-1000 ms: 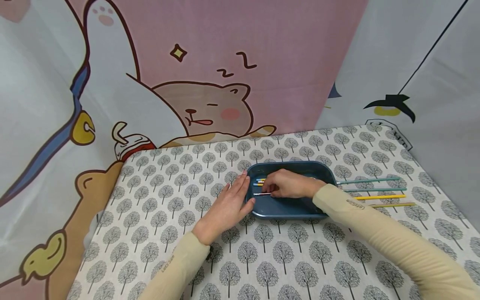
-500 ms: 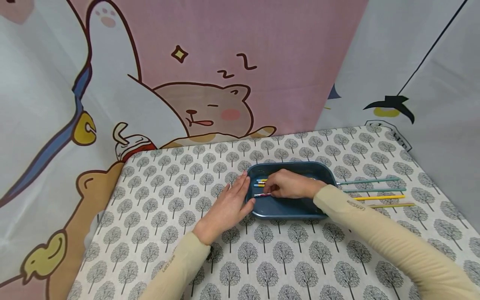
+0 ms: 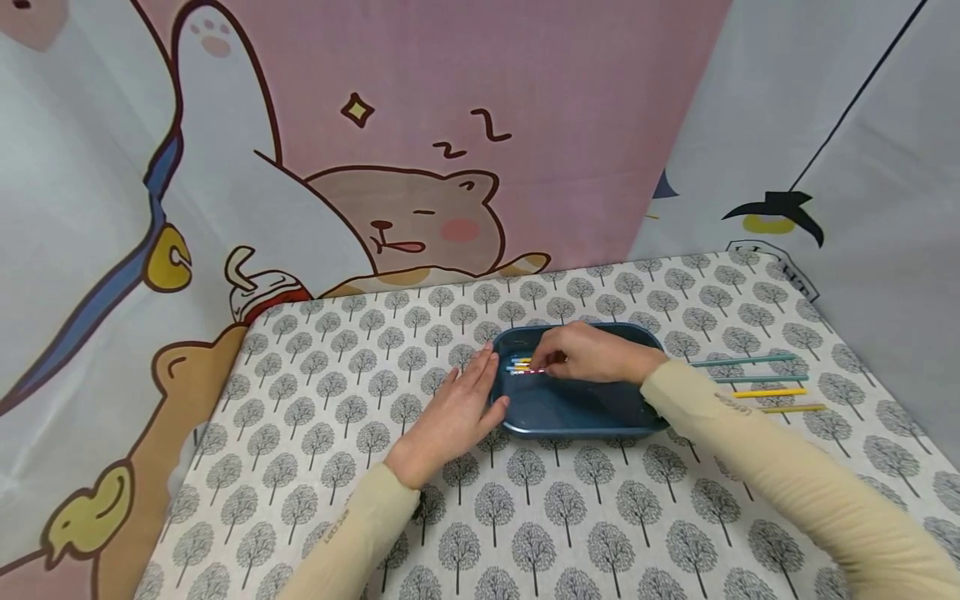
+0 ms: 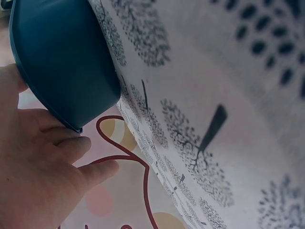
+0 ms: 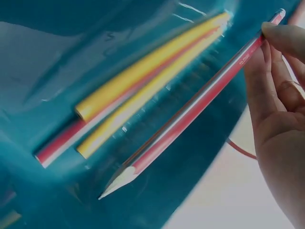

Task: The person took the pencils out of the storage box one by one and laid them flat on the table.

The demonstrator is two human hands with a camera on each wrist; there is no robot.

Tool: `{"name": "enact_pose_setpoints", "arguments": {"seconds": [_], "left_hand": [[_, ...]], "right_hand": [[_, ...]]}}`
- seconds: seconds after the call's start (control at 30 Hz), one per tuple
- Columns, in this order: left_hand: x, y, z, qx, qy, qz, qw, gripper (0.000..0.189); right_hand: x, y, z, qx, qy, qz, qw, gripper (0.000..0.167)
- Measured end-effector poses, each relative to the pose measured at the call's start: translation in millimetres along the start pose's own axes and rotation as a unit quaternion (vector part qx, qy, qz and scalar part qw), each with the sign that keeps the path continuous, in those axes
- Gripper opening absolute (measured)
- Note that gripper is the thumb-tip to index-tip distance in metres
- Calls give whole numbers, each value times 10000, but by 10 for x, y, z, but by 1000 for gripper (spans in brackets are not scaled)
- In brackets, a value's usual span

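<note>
In the head view a dark blue rectangular tray [image 3: 592,431] sits on the cloth. My left hand [image 3: 455,408] rests against its left end, fingers extended; the left wrist view has the same hand [image 4: 43,162] at the tray's rim [image 4: 50,112]. Inside the tray, my right hand [image 3: 583,350] pinches a red and silver striped pencil [image 5: 190,112] near its blunt end. The pencil slants over the tray floor, its sharpened tip at the lower left of the right wrist view. Beside it lie two yellow pencils [image 5: 143,71] and another red striped one [image 5: 62,143].
Several slim sticks, green [image 3: 757,379] and yellow [image 3: 772,393], lie on the tree-print tablecloth [image 3: 570,508] right of the tray, partly behind my right sleeve. A cartoon-printed curtain [image 3: 585,108] hangs at the table's back edge.
My right hand has shifted toward the back of the tray with the striped pencil, bringing it close to the other pencils. The left hand stays at the tray's end.
</note>
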State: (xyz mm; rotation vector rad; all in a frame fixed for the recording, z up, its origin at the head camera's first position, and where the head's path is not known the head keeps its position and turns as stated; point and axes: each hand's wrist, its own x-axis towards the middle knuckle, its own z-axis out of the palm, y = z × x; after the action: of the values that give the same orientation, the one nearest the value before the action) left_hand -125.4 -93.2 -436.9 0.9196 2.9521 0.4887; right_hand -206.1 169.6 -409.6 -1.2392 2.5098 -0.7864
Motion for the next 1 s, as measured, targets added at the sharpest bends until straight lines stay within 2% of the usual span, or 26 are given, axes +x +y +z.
{"name": "enact_pose_setpoints", "arguments": {"seconds": [0.17, 0.47, 0.67, 1.0], "left_hand": [[1, 4, -6, -29, -47, -48, 10000, 70], [9, -1, 2, -60, -47, -89, 9999, 71], [7, -1, 13, -54, -56, -104, 9999, 71], [2, 14, -3, -94, -42, -122, 9999, 71]], "right_hand": [[-34, -77, -133, 108, 66, 124, 9998, 19], [-116, -171, -276, -35, 407, -115, 9991, 22], [-174, -242, -370, -188, 631, -110, 9978, 21], [-371, -368, -528, -229, 1028, -76, 9944, 24]]}}
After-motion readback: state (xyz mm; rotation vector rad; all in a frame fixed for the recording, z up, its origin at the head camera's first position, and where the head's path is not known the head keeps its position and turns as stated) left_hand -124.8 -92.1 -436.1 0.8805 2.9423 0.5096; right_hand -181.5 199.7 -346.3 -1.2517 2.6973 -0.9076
